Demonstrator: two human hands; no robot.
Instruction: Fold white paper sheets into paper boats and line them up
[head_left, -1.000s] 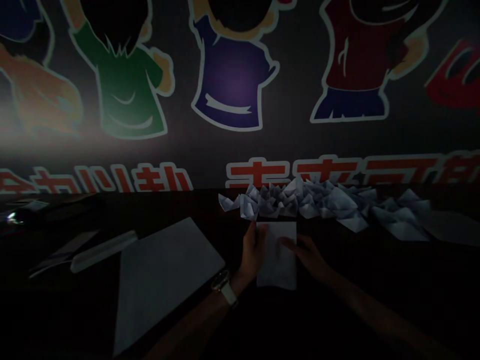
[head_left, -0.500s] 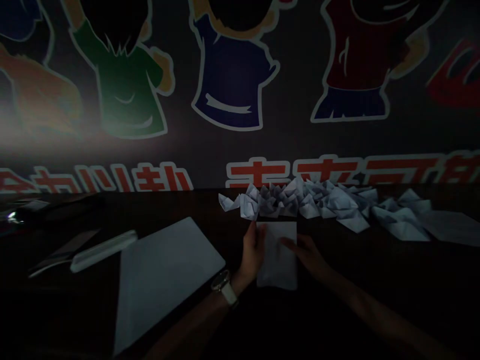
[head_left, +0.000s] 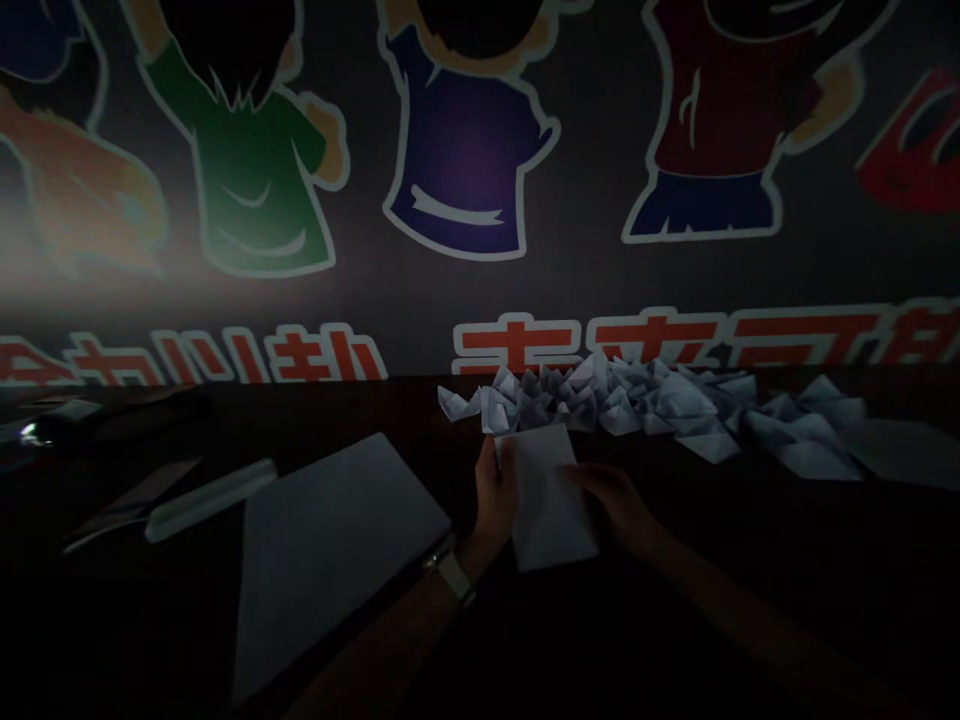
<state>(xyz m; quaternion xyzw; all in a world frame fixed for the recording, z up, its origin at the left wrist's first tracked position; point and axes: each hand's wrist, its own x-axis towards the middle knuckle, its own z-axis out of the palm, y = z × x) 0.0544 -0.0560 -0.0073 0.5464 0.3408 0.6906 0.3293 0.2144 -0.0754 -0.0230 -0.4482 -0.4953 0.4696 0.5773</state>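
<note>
A white folded sheet of paper (head_left: 546, 500) is held between both hands over a dark table (head_left: 750, 560). My left hand (head_left: 495, 495), with a watch on its wrist, grips the sheet's left edge near the top corner. On the sheet's right side rests my right hand (head_left: 611, 500), its fingers laid on the paper. The sheet is tilted slightly to the left. Just beyond it lies a heap of several folded white paper shapes (head_left: 637, 405).
A stack of plain white sheets (head_left: 322, 540) lies to the left of my hands. Further left are a long pale case (head_left: 210, 498) and flat dark items. A wall with cartoon figures and red lettering (head_left: 465, 200) rises behind the table. The light is dim.
The sheet has been lifted a little and turned, its top now leaning left. My left hand moved up along its edge; my right hand shifted with it.
</note>
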